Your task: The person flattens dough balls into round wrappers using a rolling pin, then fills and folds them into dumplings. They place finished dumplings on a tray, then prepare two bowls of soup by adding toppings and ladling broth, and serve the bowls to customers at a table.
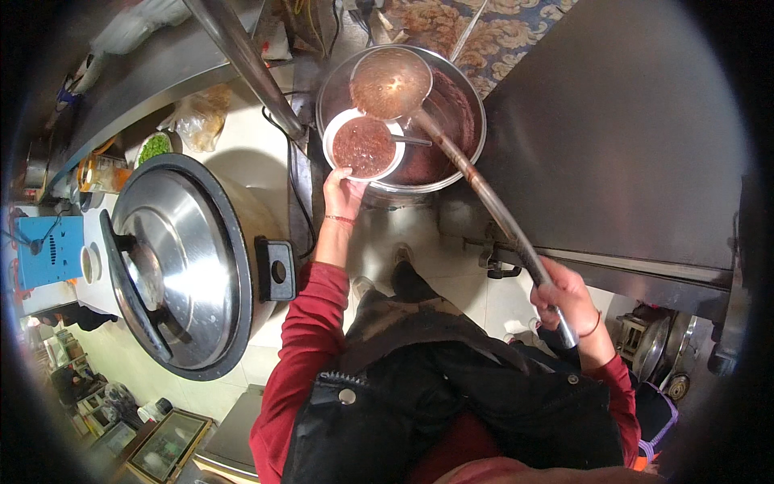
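Note:
My left hand (pixel 343 196) grips the near rim of a white bowl (pixel 329 151), thumb over the edge. Reddish-brown porridge-like food (pixel 363 148) fills the bowl, and a spoon handle (pixel 412 141) sticks out to the right. The bowl is held over a large round metal pot (pixel 478 136) whose inner wall is coated with the same brown food. My right hand (pixel 565 296) is closed around the lower end of a long metal ladle handle (pixel 493 196). The ladle's round head (pixel 392 81) is over the pot, just beyond the bowl, and looks full of brown liquid.
To the left stands a big lidded pot (pixel 181 266) with a black side handle (pixel 276 269). Behind it are a dish of chopped greens (pixel 155 147) and a plastic bag (pixel 202 118). A metal post (pixel 242 66) rises nearby. A large steel surface (pixel 617 139) borders the right.

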